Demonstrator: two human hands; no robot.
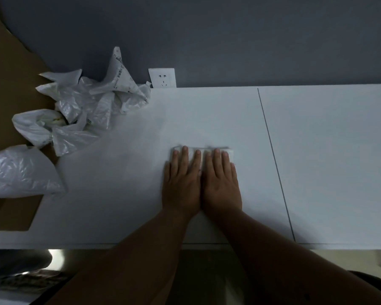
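A small folded white plastic bag [230,153] lies flat on the white table [317,150], near its middle. My left hand [182,183] and my right hand [220,186] lie side by side on top of it, palms down, fingers straight and pressing it flat. Only the bag's far edge and right corner show beyond my fingertips; the hands hide everything else of it.
A heap of crumpled white plastic bags [81,111] sits at the table's far left corner, with another bag [20,170] at the left edge over brown cardboard [11,84]. A wall socket [162,77] is behind the table. A dark seam [273,155] crosses the tabletop to the right.
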